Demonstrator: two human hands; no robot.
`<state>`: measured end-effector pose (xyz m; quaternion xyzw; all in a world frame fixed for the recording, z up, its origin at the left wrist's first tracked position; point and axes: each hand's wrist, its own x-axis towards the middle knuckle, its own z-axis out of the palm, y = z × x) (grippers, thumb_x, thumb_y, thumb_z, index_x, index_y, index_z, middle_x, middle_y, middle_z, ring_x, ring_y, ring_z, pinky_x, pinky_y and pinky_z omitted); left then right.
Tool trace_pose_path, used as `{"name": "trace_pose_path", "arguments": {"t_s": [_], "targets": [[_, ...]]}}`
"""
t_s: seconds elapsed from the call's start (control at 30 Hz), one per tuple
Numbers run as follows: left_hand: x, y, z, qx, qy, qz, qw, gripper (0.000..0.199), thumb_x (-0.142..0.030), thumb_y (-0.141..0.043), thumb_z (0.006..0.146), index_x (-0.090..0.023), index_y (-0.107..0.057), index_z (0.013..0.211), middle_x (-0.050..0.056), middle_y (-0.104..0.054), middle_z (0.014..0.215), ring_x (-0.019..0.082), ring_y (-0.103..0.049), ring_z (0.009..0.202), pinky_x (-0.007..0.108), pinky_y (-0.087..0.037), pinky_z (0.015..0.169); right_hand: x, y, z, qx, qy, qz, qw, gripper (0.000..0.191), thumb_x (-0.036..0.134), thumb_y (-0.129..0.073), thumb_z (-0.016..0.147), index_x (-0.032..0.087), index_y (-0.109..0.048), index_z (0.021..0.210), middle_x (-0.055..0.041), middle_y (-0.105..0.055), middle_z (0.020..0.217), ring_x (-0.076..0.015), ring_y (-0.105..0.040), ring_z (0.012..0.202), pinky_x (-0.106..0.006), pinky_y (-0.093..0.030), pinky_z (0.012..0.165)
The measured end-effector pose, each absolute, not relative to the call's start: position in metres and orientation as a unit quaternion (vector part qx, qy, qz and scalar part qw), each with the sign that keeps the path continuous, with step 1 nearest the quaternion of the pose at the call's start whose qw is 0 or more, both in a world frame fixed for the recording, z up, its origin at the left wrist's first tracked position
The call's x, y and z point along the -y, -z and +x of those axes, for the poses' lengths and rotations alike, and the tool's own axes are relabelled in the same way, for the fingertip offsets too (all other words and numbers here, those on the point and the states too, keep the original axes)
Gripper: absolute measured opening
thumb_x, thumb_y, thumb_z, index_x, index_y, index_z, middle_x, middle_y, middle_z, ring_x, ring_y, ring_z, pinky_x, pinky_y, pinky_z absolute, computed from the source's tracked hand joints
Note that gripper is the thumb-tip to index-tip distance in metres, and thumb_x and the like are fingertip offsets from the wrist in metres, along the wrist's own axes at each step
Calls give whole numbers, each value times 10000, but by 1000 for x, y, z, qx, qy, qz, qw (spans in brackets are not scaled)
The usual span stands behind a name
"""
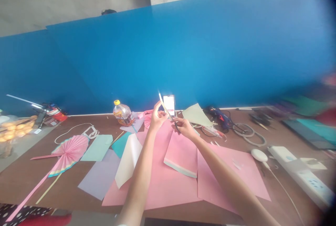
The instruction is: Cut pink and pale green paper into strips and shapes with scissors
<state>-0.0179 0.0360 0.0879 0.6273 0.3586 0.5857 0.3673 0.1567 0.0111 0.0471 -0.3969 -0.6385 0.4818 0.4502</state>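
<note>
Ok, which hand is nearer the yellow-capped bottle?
Left. The left hand is just right of the yellow-capped bottle in the picture, not touching it; the right hand is farther right, beyond the left hand.

I see the left hand (159, 118) pinching a pale strip (162, 103); just right of it, the right hand (184, 127) grips what look like dark scissors (176, 126). Beyond the 2 hands stands a lit phone (168, 105). Left of the left hand I make out 1 yellow-capped bottle (123, 114) and, farther left, a pleated pink fan (75, 149).
</note>
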Motion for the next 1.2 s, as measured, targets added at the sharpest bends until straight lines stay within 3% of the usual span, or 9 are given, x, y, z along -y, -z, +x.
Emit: {"name": "trace_pose_path", "arguments": {"t_s": [0.17,0.37,1.2], "targets": [[-36,-88,-17,-357,-588,625,368,801,-220,-723,713,-325,-377,1428,120,-297,1538,76,-605,758,227,-516,657,-11,-47,156,629,-486,-404,453,340,381,-666,736,145,-644,981,17,-592,521,-119,-519,418,-240,-414,439],[-35,-86,-12,-359,-572,637,371,769,-196,-708,724,-317,-403,1419,116,-357,1501,71,-603,748,182,-455,567,-8,-53,157,616,-492,-411,457,369,390,-683,717,143,-643,988,15,-607,549,-102,-495,411,-241,-415,451],[-32,-86,-2,-337,-549,662,382,773,-164,-662,738,-333,-372,1434,122,-303,1531,57,-595,730,154,-377,486,-14,-49,160,606,-505,-383,480,394,386,-718,703,142,-656,1006,25,-599,531,-103,-507,407,-241,-445,458]]}}
